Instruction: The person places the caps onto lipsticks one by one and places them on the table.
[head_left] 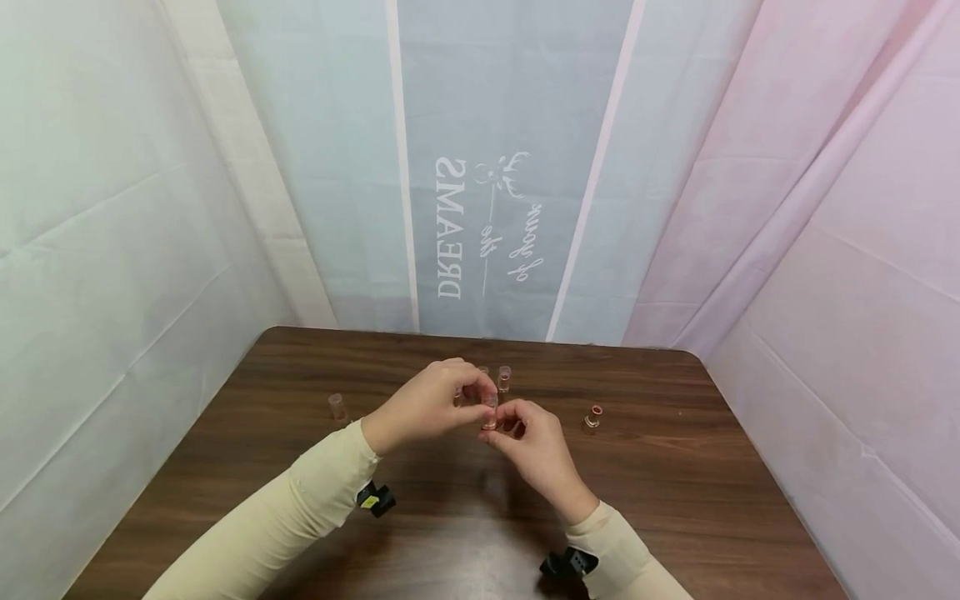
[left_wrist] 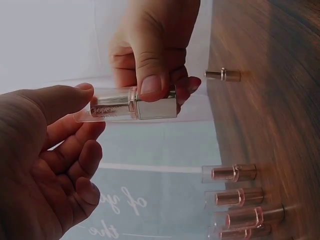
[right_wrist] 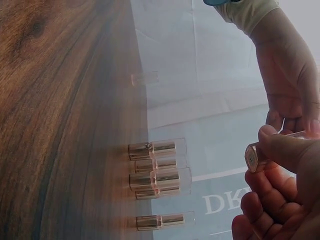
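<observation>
Both hands hold one lipstick tube [left_wrist: 157, 110] between them, raised above the table. It has a shiny metallic base and a clear cap [left_wrist: 82, 114]. My left hand [head_left: 427, 404] pinches the clear cap end between thumb and fingers, its other fingers loosely curled. Gripping the metallic base is my right hand [head_left: 536, 446], thumb on one side and fingers behind. The base's round end [right_wrist: 251, 158] shows in the right wrist view. On the table to the right stands a lipstick tube without its clear cap [head_left: 593, 416]; a loose clear cap [head_left: 337, 406] stands on the left.
Several capped lipstick tubes [left_wrist: 240, 197] stand in a group beyond the hands, one of them [head_left: 505, 379] plainly visible in the head view. The brown wooden table [head_left: 712, 500] ends at a hanging printed cloth [head_left: 517, 100], with pale cloth on both sides.
</observation>
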